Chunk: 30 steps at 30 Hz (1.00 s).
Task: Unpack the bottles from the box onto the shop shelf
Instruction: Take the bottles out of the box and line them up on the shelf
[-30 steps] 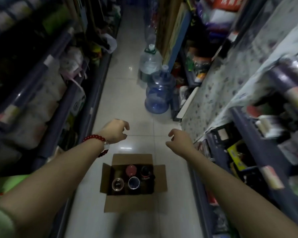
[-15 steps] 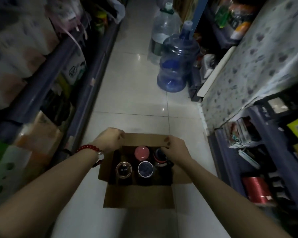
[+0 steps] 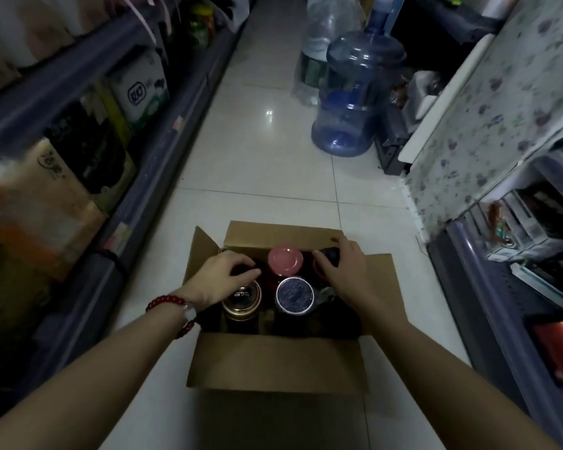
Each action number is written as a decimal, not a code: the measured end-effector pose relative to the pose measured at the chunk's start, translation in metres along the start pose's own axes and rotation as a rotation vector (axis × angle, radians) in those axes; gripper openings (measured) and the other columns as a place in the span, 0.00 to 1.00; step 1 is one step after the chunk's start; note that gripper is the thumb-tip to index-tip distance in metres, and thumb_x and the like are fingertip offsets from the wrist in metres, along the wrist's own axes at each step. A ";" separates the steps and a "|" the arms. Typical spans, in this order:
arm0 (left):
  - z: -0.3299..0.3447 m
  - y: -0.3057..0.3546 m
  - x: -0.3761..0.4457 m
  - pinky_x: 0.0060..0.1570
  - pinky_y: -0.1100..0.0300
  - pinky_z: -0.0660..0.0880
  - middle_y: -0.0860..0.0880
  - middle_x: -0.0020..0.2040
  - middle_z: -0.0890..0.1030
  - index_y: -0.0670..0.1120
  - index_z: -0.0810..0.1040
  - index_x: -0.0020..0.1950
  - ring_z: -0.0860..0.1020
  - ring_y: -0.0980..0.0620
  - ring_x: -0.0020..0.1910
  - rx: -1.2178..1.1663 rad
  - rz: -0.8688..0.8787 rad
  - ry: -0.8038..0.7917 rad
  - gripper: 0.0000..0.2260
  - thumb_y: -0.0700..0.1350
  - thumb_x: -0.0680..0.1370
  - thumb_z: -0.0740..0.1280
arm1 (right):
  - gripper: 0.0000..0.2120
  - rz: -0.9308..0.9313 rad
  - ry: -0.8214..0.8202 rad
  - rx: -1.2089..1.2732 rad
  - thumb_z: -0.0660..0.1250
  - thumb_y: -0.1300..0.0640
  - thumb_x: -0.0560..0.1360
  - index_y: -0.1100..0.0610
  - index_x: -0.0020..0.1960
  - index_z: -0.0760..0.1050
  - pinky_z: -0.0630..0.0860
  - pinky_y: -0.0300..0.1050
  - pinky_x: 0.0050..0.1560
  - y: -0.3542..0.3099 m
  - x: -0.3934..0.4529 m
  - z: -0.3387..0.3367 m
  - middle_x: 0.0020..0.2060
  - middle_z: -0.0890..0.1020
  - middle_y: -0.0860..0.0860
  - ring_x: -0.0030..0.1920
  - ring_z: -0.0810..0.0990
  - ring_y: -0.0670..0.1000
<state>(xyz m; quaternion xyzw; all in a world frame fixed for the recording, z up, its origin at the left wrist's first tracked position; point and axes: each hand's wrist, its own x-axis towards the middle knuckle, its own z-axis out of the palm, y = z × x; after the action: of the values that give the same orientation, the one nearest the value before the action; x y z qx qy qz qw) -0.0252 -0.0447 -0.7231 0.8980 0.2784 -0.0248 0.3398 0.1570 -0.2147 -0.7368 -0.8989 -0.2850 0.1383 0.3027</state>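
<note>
Open cardboard box (image 3: 275, 362) on the aisle floor, left hand (image 3: 220, 280) curled over a dark bottle top (image 3: 242, 271) at rear left, right hand (image 3: 342, 267) gripping the dark-capped bottle (image 3: 330, 254) at rear right, both forearms reaching down, pink-lidded bottle (image 3: 285, 258) between the hands

My view was dim and murky. An overhead light glared off the floor tiles (image 3: 269, 113), and the shelves (image 3: 163, 131) bowed and blurred toward the edges.
</note>
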 end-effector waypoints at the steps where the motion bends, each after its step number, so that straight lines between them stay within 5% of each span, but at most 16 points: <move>1: 0.008 -0.003 -0.003 0.55 0.65 0.68 0.52 0.58 0.77 0.51 0.78 0.60 0.74 0.57 0.55 -0.046 -0.009 0.004 0.18 0.58 0.75 0.65 | 0.27 0.002 0.006 -0.015 0.65 0.42 0.75 0.56 0.68 0.69 0.73 0.55 0.62 0.003 -0.001 0.004 0.62 0.75 0.57 0.62 0.73 0.58; 8: 0.036 -0.013 -0.025 0.64 0.59 0.69 0.55 0.63 0.69 0.56 0.69 0.68 0.71 0.56 0.61 -0.205 -0.024 0.015 0.41 0.72 0.58 0.68 | 0.30 -0.048 0.069 -0.162 0.66 0.36 0.71 0.56 0.63 0.69 0.77 0.54 0.52 0.008 -0.010 0.015 0.59 0.76 0.55 0.57 0.77 0.57; 15: 0.051 -0.018 -0.022 0.61 0.65 0.66 0.53 0.64 0.70 0.56 0.67 0.69 0.70 0.58 0.62 -0.235 0.007 0.197 0.37 0.55 0.63 0.78 | 0.32 0.077 0.171 0.072 0.68 0.32 0.67 0.53 0.60 0.67 0.79 0.58 0.51 0.006 -0.010 0.018 0.54 0.81 0.54 0.54 0.80 0.58; 20: 0.062 -0.010 -0.018 0.55 0.65 0.68 0.51 0.61 0.73 0.52 0.72 0.64 0.72 0.56 0.57 -0.366 -0.110 0.490 0.29 0.51 0.66 0.77 | 0.27 0.106 0.204 0.106 0.65 0.29 0.65 0.53 0.45 0.71 0.79 0.56 0.47 0.010 -0.010 0.018 0.43 0.82 0.52 0.45 0.81 0.56; 25: 0.060 -0.003 -0.006 0.59 0.60 0.72 0.52 0.59 0.73 0.52 0.72 0.63 0.73 0.54 0.57 -0.393 -0.143 0.431 0.34 0.53 0.60 0.80 | 0.25 0.095 0.213 0.039 0.65 0.31 0.68 0.54 0.45 0.71 0.78 0.51 0.43 0.008 -0.009 0.019 0.42 0.82 0.52 0.44 0.80 0.56; 30: 0.057 -0.004 0.003 0.59 0.58 0.74 0.50 0.57 0.79 0.51 0.74 0.60 0.77 0.51 0.56 -0.382 -0.158 0.458 0.29 0.51 0.62 0.79 | 0.21 0.080 0.236 0.001 0.65 0.36 0.72 0.54 0.49 0.73 0.78 0.53 0.45 0.013 -0.007 0.023 0.46 0.84 0.54 0.48 0.81 0.60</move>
<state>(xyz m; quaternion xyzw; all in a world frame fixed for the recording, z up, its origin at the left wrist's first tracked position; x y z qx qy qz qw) -0.0161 -0.0762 -0.7698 0.7757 0.4163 0.2047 0.4278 0.1476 -0.2165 -0.7620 -0.9193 -0.2114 0.0437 0.3289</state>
